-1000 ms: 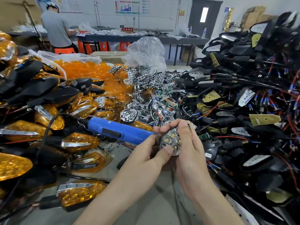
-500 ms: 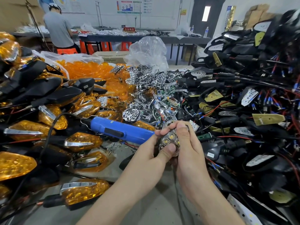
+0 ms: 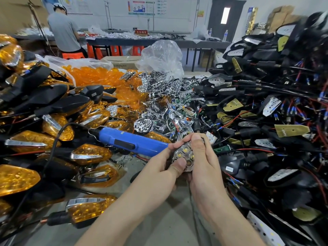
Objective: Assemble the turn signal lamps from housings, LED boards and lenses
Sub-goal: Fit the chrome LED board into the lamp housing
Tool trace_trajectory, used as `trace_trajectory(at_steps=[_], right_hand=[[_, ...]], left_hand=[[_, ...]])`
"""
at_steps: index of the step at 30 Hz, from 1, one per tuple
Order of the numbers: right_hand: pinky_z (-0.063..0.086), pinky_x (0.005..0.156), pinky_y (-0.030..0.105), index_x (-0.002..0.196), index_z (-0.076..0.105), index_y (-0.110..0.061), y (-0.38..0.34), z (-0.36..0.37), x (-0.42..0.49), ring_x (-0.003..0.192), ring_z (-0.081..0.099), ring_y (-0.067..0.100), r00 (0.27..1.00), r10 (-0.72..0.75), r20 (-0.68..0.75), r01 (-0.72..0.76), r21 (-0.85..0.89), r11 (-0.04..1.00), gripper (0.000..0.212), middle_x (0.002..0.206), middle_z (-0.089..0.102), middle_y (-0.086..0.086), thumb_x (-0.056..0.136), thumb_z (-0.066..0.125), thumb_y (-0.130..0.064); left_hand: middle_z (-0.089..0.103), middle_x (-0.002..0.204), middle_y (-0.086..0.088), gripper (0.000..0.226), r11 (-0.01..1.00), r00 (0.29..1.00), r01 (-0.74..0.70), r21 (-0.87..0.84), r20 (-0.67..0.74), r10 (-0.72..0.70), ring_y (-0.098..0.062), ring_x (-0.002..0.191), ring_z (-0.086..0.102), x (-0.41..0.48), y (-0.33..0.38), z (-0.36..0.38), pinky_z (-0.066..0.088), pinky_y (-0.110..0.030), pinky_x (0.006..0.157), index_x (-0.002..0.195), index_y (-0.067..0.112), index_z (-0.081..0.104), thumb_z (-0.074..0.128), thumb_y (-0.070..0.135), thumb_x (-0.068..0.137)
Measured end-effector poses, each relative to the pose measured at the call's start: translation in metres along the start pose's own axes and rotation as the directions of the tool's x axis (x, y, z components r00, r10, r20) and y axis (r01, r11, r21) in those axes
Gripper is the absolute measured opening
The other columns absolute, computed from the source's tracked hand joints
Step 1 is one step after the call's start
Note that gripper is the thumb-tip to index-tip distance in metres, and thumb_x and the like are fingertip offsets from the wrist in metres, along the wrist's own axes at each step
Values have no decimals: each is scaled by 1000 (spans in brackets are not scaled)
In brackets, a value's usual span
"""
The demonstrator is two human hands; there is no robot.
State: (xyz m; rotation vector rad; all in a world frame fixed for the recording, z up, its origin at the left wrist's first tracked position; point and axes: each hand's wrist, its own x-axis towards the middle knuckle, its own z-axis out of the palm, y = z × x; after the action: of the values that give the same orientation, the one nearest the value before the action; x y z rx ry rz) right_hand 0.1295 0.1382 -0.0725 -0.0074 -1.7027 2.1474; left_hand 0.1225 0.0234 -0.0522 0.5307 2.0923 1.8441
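Note:
A chrome reflector with several LED cells (image 3: 184, 155) sits between both hands above the grey table. My left hand (image 3: 166, 164) grips its left side, thumb pressed on the lower face. My right hand (image 3: 204, 160) grips the right side, index finger curled over the top. Whatever lies beneath the reflector is hidden by my fingers. Finished amber lamps (image 3: 88, 153) are heaped on the left. Black housings with wired LED boards (image 3: 266, 125) are piled on the right. Loose chrome reflectors (image 3: 159, 89) and orange lenses (image 3: 95, 75) lie behind.
A blue electric screwdriver (image 3: 131, 141) lies just left of my hands, its cord running left. Small screws (image 3: 124, 159) are scattered under it. A clear plastic bag (image 3: 161, 57) stands behind the piles. A person in a grey shirt (image 3: 63, 31) works at a far table.
Both hands hold the reflector in nearly the same spot. My right index finger has curled a little further over its top.

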Motion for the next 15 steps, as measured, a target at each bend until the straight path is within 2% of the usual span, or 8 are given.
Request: trace_trajectory(at_steps=[3, 6, 8, 10, 12, 13, 14, 15], right_hand=[[55, 58, 38, 85, 63, -29, 0, -2, 1, 90, 70, 26, 998, 66, 7, -66, 39, 997, 31, 92, 75, 0, 98, 47, -51], [55, 52, 32, 92, 66, -27, -1, -1, 0, 80, 72, 20, 998, 62, 7, -62, 47, 997, 30, 90, 74, -1, 97, 48, -51], [57, 53, 27, 98, 68, -31, -1, 0, -1, 73, 73, 16, 999, 42, -18, -41, 69, 997, 28, 88, 73, -2, 97, 49, -51], [59, 69, 33, 97, 68, -35, 2, 0, -2, 82, 73, 17, 999, 0, -48, 1, 18, 1000, 27, 89, 74, -2, 96, 48, -54], [54, 84, 40, 88, 67, -35, 3, 0, -3, 88, 72, 16, 995, -49, -84, 46, -33, 998, 29, 86, 75, -2, 98, 44, -50], [53, 85, 41, 84, 66, -35, 3, 0, -4, 87, 71, 15, 993, -63, -100, 59, -46, 997, 30, 85, 75, -3, 99, 42, -46], [52, 86, 44, 81, 65, -35, 4, 1, -4, 86, 70, 14, 990, -75, -118, 68, -65, 996, 31, 84, 74, -3, 99, 42, -44], [52, 87, 45, 79, 64, -36, 4, 1, -4, 85, 69, 14, 987, -83, -136, 72, -82, 994, 31, 83, 74, -4, 98, 42, -45]], left_hand=[[62, 74, 0, 32, 999, 999, 21, -37, 47, -19, -6, 46, 44, -2, 3, -3, 37, -15, 46, 130, 46, 50, 51, 36, 99], [57, 55, 18, 31, 999, 998, -29, 25, 47, 28, 2, 44, 47, -2, 1, 1, 37, -8, 49, 126, 35, 52, 50, 43, 97], [57, 56, 28, 28, 997, 998, -57, 50, 22, 56, 11, 51, 53, -2, 2, 5, 37, -2, 54, 126, 30, 53, 50, 36, 99], [55, 58, 33, 29, 998, 998, -61, 25, 11, 61, 18, 62, 59, -1, 1, 8, 45, -5, 62, 129, 35, 51, 50, 32, 101], [51, 55, 31, 35, 998, 998, -55, -12, 5, 55, 18, 93, 53, -2, 0, 11, 51, -24, 86, 133, 45, 49, 51, 32, 101], [21, 71, 33, 37, 998, 999, -50, -27, 0, 50, 14, 101, 44, -3, 0, 11, 44, -36, 96, 134, 48, 49, 52, 33, 100], [43, 98, 36, 38, 998, 999, -42, -37, -5, 42, 4, 108, 46, -3, 0, 12, 39, -43, 101, 133, 51, 49, 53, 33, 100], [39, 97, 35, 38, 998, 999, -41, -44, -11, 40, -9, 115, 48, -3, 0, 12, 37, -48, 104, 132, 53, 50, 54, 33, 100]])
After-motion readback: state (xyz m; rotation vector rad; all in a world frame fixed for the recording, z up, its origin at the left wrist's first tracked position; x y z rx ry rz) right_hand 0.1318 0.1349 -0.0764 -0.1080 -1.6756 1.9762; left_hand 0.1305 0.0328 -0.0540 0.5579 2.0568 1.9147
